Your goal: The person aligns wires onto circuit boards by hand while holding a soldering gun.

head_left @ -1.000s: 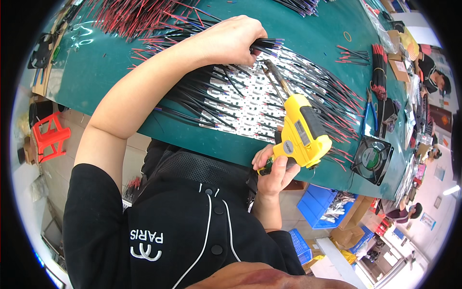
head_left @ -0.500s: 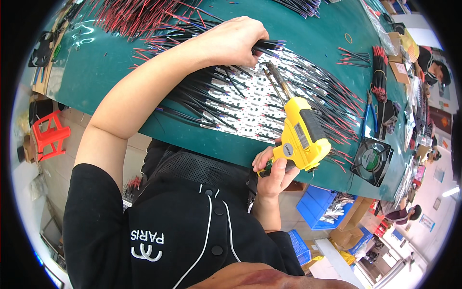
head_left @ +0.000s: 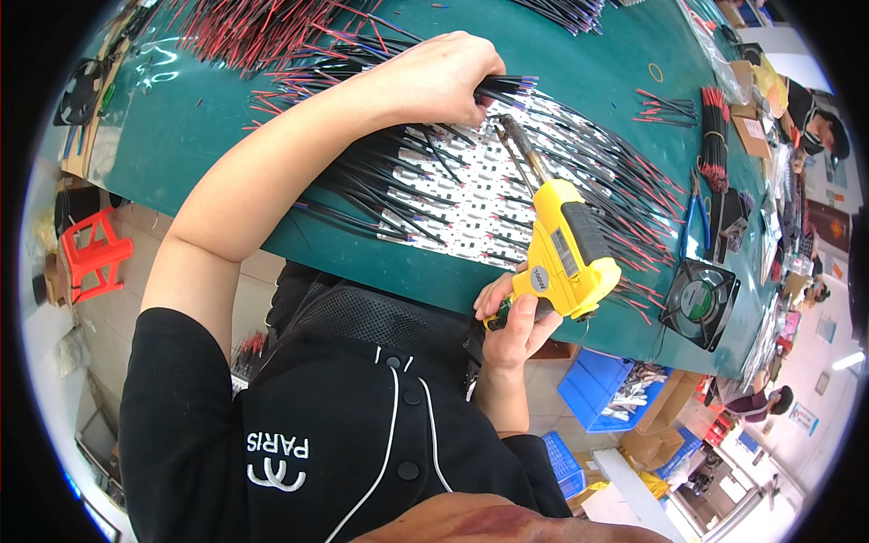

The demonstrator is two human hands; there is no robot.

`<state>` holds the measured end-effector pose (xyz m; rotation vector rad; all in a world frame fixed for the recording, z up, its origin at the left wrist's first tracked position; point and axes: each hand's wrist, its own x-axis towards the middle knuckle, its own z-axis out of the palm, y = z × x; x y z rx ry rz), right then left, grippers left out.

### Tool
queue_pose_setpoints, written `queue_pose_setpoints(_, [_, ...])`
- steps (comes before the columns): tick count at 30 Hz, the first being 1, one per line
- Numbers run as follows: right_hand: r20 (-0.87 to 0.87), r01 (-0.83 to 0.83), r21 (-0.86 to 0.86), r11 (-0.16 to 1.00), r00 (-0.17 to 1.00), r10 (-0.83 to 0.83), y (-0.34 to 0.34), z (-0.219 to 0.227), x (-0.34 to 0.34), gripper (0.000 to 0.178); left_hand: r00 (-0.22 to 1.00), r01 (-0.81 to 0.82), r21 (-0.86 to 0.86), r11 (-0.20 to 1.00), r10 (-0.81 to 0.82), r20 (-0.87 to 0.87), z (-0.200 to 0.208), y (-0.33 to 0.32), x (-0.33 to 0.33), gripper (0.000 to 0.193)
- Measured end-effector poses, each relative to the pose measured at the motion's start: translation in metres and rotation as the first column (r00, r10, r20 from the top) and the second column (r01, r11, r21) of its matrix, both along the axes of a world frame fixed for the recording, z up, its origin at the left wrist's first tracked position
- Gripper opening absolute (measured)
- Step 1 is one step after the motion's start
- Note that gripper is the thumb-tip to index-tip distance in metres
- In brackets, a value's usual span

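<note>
My right hand is wrapped round the handle of a yellow soldering gun with a black grip panel. The gun's dark metal tip points up and away, close below my left hand. My left hand is closed on black cables, whose ends stick out to its right; its fingertips are partly hidden. Beneath both hands lies a panel of small white circuit boards. Rows of black cables with red and blue wire ends fan out from the panel to both sides. Where exactly the tip touches is hard to make out.
The green tabletop carries a large heap of red-and-black wires at the far left. A tied wire bundle, blue-handled pliers and a black fan lie at the right. Blue bins stand below the right edge.
The soldering gun has shifted very slightly up and to the left in my right hand. My left hand keeps its place on the cables.
</note>
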<state>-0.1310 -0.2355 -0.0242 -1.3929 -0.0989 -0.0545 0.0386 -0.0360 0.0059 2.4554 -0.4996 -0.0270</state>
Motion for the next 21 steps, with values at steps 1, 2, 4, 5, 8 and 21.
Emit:
queue_pose_setpoints(1, [0.0, 0.0, 0.0, 1.0, 1.0, 0.0, 0.0001, 0.0001, -0.0002, 0.037, 1.0, 0.002, 0.003, 1.0, -0.002, -0.001, -0.0005, 0.0, 0.0003, 0.031])
queue_pose_setpoints(2, [-0.006, 0.008, -0.001, 1.0, 1.0, -0.008, 0.0003, 0.0003, -0.0004, 0.037, 1.0, 0.002, 0.003, 1.0, -0.002, -0.002, -0.0008, -0.0001, 0.0004, 0.031])
queue_pose_setpoints(4, [-0.013, 0.016, -0.001, 1.0, 1.0, -0.016, 0.0006, 0.0007, -0.0002, 0.037, 1.0, -0.004, -0.008, 1.0, 0.005, 0.016, -0.0018, 0.0001, 0.0007, 0.029])
queue_pose_setpoints(5, [-0.009, 0.006, -0.009, 1.0, 1.0, -0.006, 0.0005, 0.0011, 0.0004, 0.036, 1.0, -0.004, -0.008, 1.0, 0.004, 0.015, -0.0041, 0.0002, 0.0007, 0.029])
queue_pose_setpoints(8, [-0.008, 0.003, -0.013, 1.0, 1.0, -0.003, 0.0009, 0.0007, 0.0005, 0.036, 0.995, -0.038, -0.049, 0.998, 0.042, 0.093, -0.0084, 0.0007, 0.0, 0.026])
queue_pose_setpoints(21, [0.048, 0.074, 0.031, 0.997, 0.996, -0.075, 0.0027, -0.0014, 0.0007, 0.043, 1.0, -0.022, -0.059, 0.998, 0.023, 0.01, -0.0042, 0.0012, 0.0016, 0.022])
